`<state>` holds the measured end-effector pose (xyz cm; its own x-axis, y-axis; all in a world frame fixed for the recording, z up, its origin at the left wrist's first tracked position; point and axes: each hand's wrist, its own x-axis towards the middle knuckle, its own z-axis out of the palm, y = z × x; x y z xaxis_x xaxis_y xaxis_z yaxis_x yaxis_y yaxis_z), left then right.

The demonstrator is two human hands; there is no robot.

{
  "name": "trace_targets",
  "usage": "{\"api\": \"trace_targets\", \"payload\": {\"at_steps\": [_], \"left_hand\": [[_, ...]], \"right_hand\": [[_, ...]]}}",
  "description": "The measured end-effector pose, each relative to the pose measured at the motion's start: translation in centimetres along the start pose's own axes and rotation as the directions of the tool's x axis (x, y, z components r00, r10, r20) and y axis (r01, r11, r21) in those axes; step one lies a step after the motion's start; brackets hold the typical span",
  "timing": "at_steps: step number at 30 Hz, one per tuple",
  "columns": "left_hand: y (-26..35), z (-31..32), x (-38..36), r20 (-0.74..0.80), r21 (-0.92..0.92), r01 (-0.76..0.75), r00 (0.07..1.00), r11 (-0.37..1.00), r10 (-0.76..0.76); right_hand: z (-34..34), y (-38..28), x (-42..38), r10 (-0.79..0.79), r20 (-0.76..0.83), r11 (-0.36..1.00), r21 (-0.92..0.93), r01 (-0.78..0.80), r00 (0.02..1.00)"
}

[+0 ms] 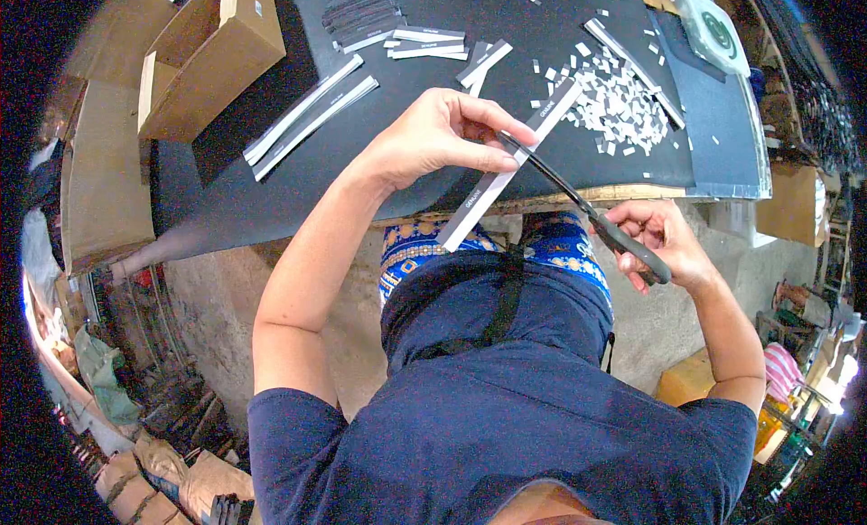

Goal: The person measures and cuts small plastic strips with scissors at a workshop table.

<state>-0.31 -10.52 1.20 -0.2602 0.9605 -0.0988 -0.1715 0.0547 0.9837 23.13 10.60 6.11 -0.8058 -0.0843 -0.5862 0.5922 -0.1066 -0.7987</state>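
My left hand (442, 141) pinches a long grey-and-white label strip (477, 200) printed "GENUINE", tilted across the table's front edge. Its upper end reaches toward a heap of small white cut pieces (619, 105). In my right hand (673, 236) is a pair of scissors (623, 242) with black handles; fingers are wrapped through the grips. The scissor blades cross the strip right at my left fingertips. Farther back lie more label strips (429, 48), some loose and crossed, beside a dark stacked bundle (359, 14).
Two long strips (316, 127) lie on the black table (226, 213) at the left, near an open cardboard box (212, 64). Another long strip (637, 73) borders the heap. A clear plastic bag (713, 28) sits at the back right. Cartons (790, 200) stand beyond the right edge.
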Motion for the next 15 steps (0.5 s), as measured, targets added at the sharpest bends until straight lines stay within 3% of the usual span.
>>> {"api": "trace_targets", "payload": {"at_steps": [15], "left_hand": [[-0.16, -0.29, 0.12, -0.002, 0.003, 0.055, 0.998, 0.998, -0.055]], "right_hand": [[0.16, -0.07, 0.31, 0.060, -0.029, 0.998, 0.025, -0.059, 0.998]]}}
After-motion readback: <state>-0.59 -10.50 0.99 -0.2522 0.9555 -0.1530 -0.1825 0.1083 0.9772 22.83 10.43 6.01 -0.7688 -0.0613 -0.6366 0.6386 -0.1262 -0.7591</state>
